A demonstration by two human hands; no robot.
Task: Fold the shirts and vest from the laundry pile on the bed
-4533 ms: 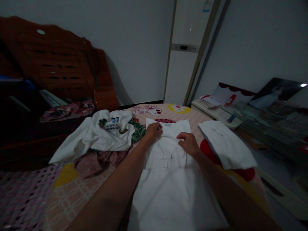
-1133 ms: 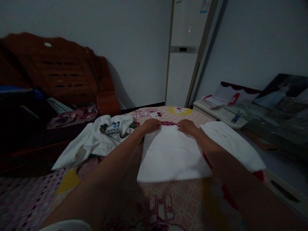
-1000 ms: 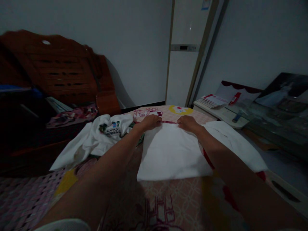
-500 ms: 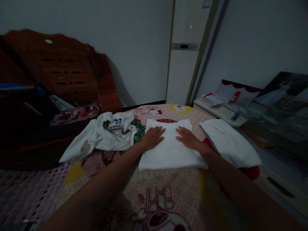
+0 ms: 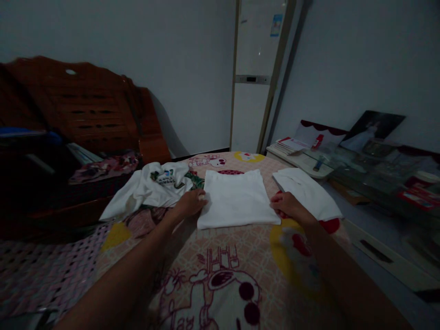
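Observation:
A folded white shirt [image 5: 237, 199] lies flat and nearly square in front of me. At its left edge is my left hand [image 5: 191, 203], with curled fingers closed on the cloth. My right hand [image 5: 288, 205] pinches the opposite edge; the fingertips are partly hidden. Beyond the right hand lies a second folded white garment [image 5: 307, 192]. To the left, a crumpled white shirt [image 5: 165, 183] with a printed design rests in a loose heap, with a brownish-pink cloth [image 5: 144, 222] below it.
Everything lies on a pink patterned cover [image 5: 240, 252] with cartoon figures. A wooden chair [image 5: 92, 105] stands at the back left, and a tall white cabinet-like unit [image 5: 252, 110] at the back. On the right is a glass-topped stand [image 5: 364, 165] holding papers and a photo.
My hands have slid outward and toward me, from lying flat on top of the folded shirt to gripping its two side edges. The view has shifted slightly.

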